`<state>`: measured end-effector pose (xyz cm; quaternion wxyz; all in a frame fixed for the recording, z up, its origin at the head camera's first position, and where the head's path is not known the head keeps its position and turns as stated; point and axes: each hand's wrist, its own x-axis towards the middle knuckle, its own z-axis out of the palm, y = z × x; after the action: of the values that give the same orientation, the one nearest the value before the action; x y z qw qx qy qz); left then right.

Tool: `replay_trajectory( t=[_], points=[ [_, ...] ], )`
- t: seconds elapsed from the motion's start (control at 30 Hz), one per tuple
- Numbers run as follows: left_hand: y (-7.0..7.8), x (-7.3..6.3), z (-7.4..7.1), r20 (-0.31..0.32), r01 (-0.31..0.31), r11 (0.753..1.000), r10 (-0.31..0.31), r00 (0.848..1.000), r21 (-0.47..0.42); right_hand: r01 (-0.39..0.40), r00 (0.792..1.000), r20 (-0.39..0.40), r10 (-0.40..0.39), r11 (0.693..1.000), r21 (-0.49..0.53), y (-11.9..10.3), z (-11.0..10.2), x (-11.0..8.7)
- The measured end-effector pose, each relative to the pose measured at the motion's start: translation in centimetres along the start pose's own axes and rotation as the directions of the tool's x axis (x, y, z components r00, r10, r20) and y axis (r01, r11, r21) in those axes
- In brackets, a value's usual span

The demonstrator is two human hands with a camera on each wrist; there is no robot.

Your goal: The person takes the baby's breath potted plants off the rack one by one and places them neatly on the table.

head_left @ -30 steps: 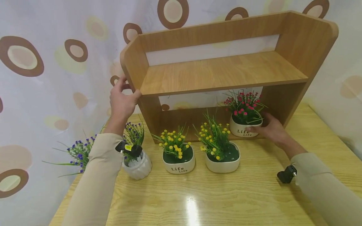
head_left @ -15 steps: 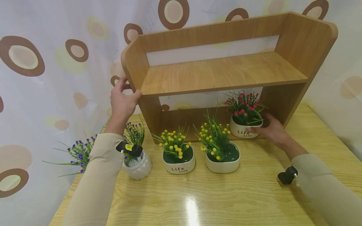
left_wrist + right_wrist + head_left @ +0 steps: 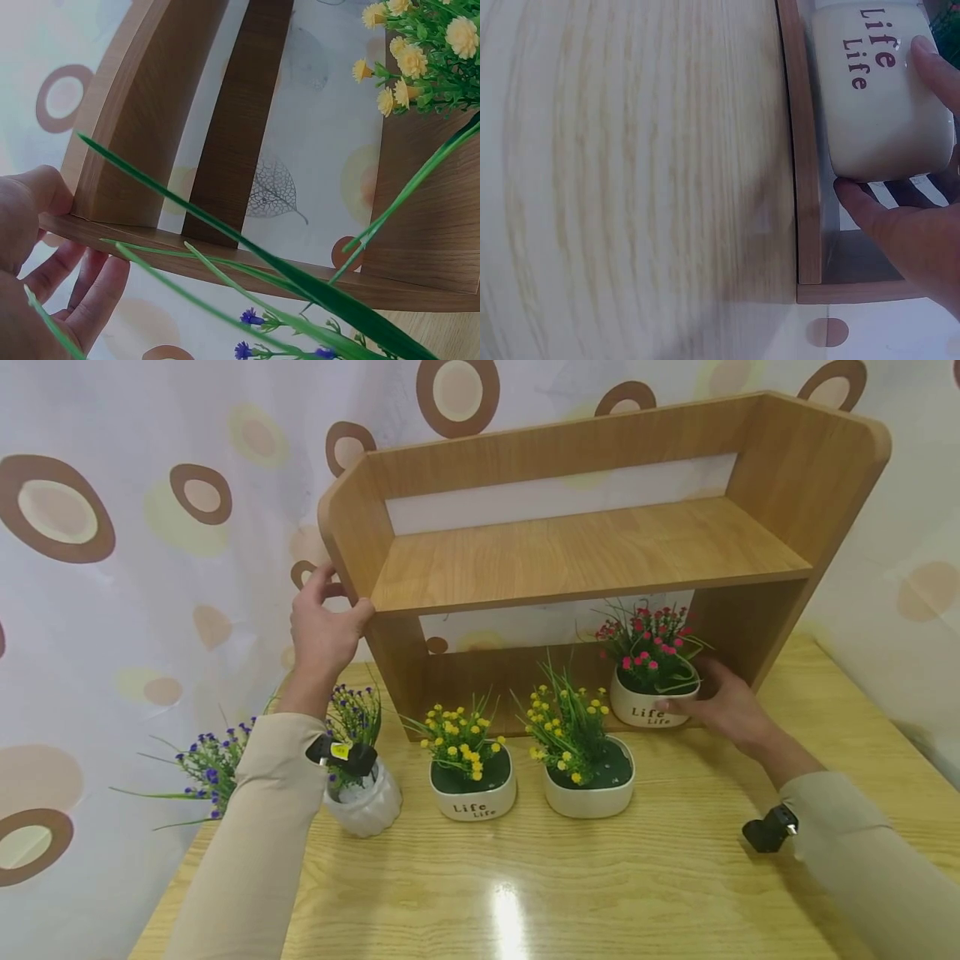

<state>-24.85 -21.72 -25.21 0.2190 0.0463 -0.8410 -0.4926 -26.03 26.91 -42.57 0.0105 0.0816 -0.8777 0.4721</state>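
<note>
In the head view, my left hand (image 3: 326,631) grips the left side panel of a two-tier wooden shelf (image 3: 592,547), with the thumb at its front edge. The left wrist view shows fingers (image 3: 97,296) behind that panel. On the lower tier, at the right end, stands a white oval flowerpot (image 3: 637,703) of pink-red artificial flowers, marked "Life Life". My right hand (image 3: 723,706) holds this pot by its right side. Seen from the right wrist, the thumb lies on the pot's lettered front (image 3: 885,112), and the other fingers are partly hidden behind and under it.
Two white pots of yellow flowers, a left one (image 3: 474,806) and a right one (image 3: 590,802), stand on the wooden table (image 3: 420,893) before the shelf. Left of them is a ribbed white pot (image 3: 367,810) with purple flowers. More purple flowers (image 3: 213,768) show beyond my left sleeve.
The pink-red flowerpot and my right hand have shifted very slightly to the right along the lower tier. My left hand keeps its place on the side panel.
</note>
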Motion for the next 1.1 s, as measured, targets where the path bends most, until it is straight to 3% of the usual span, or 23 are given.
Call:
replay_trajectory(
  t=[1.1],
  points=[
    [-0.2,0.1,0.1,-0.005,-0.017,1.000,0.017,1.000,-0.008,0.009,1.000,0.012,-0.008,0.998,-0.056,-1.4,-1.4,-3.3]
  ],
)
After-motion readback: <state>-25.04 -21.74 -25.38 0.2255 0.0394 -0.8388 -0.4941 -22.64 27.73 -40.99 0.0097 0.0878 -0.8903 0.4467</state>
